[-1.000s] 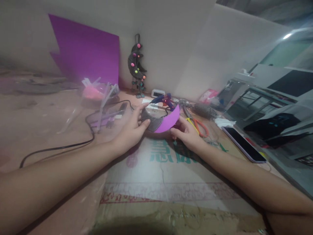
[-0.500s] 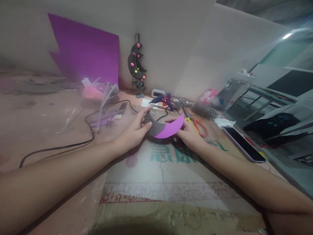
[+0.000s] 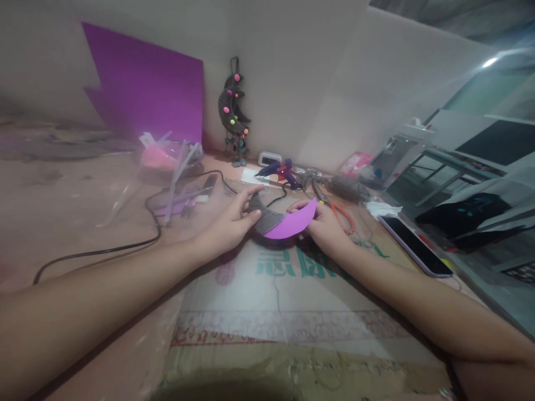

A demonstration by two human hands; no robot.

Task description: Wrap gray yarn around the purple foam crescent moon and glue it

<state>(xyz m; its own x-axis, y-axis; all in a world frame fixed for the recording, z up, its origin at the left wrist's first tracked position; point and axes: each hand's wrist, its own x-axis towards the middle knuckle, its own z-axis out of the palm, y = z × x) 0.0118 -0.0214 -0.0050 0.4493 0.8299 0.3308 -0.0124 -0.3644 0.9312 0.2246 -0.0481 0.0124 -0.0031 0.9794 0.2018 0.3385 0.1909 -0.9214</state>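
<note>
Head view shows a purple crescent (image 3: 292, 221) part-wrapped in grey yarn (image 3: 266, 218).

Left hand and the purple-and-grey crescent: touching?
Touching. The head view shows the left hand gripping the crescent at its grey-wrapped end, thumb against the near face.

rough yarn (image 3: 266, 217) partly wraps the matt paper crescent (image 3: 292, 223).

Two plain, greyish walls (image 3: 301, 78) meet in a corner behind a pinkish-brown tabletop (image 3: 125, 356). To the right the room opens out — a pale-framed table (image 3: 455, 165) stands on a grey floor (image 3: 514, 303), with a greenish surface (image 3: 472, 97) beyond. One bright lamp (image 3: 490, 62) glows high up there — the rest of the space looks rather dim.
</note>
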